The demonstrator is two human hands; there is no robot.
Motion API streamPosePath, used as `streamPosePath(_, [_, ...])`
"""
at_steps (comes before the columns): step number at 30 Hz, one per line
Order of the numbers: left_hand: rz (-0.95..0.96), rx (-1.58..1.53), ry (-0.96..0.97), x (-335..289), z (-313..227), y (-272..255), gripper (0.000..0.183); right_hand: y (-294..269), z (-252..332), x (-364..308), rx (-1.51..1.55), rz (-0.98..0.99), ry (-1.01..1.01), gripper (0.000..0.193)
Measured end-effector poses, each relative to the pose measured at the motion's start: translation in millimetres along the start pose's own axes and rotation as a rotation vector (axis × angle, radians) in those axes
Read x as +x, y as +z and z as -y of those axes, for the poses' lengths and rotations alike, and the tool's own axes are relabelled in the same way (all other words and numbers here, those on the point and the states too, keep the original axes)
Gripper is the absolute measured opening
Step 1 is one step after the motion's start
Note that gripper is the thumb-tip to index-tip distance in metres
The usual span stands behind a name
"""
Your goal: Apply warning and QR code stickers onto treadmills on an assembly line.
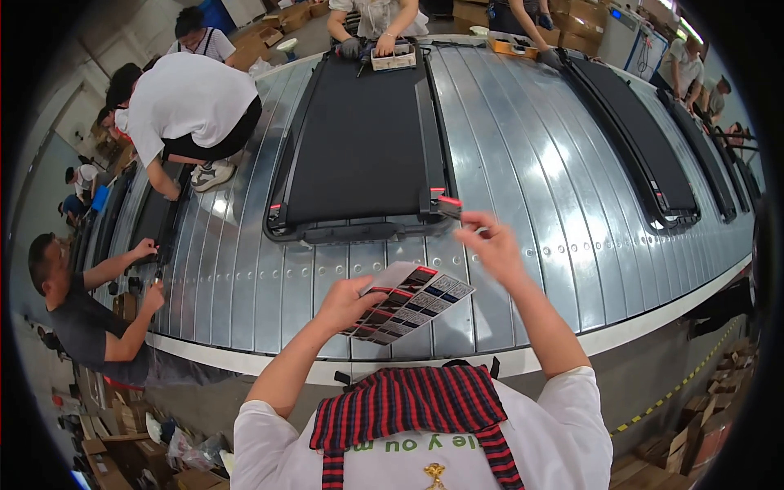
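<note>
Red-edged dark label (449, 207) pinched at the right hand's (488, 241) fingertips

The small label sits just ahead and to the left of that hand, its end nipped between thumb and finger. Behind it is the near right corner of a flat black belt unit (359, 147); whether the two touch is impossible to tell. Lower and to the left, the left hand (345, 302) grips a sheet of stickers (408, 302), thumb on top, the fingers underneath hidden, the fine print too small to make out. Beneath both hands runs a bed of metal slats (523, 163). Far ahead of them, a co-worker (380, 20) leans over the unit's other end, head cut off; a box (394, 59) there covers part of it, contents indistinct. Well left of the left hand, a crouching person (192, 98) hides much of another dark unit (155, 212).
</note>
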State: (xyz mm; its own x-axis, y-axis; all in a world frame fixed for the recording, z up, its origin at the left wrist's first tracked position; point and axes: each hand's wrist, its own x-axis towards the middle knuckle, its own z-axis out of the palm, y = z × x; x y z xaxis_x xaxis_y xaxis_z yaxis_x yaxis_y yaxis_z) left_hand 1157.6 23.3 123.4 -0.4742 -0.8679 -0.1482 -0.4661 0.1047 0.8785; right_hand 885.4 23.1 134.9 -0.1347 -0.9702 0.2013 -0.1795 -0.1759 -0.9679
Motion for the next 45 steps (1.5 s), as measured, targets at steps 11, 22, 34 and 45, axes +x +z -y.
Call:
streamPosePath(11, [0.172,0.65,0.294,94,23,-27,0.016,-18,-116,112,0.209,-0.145,0.545,0.014])
streamPosePath(22, [0.149,0.857,0.564,226,41,-5,0.009,2,-160,183,0.374,-0.016,0.8,0.012])
streamPosePath(34, [0.199,0.741,0.521,269,63,10,0.008,18,-177,201,0.328,-0.045,0.867,0.012])
streamPosePath(45, [0.181,0.702,0.555,269,65,10,0.01,22,-170,199,0.27,-0.09,0.836,0.013])
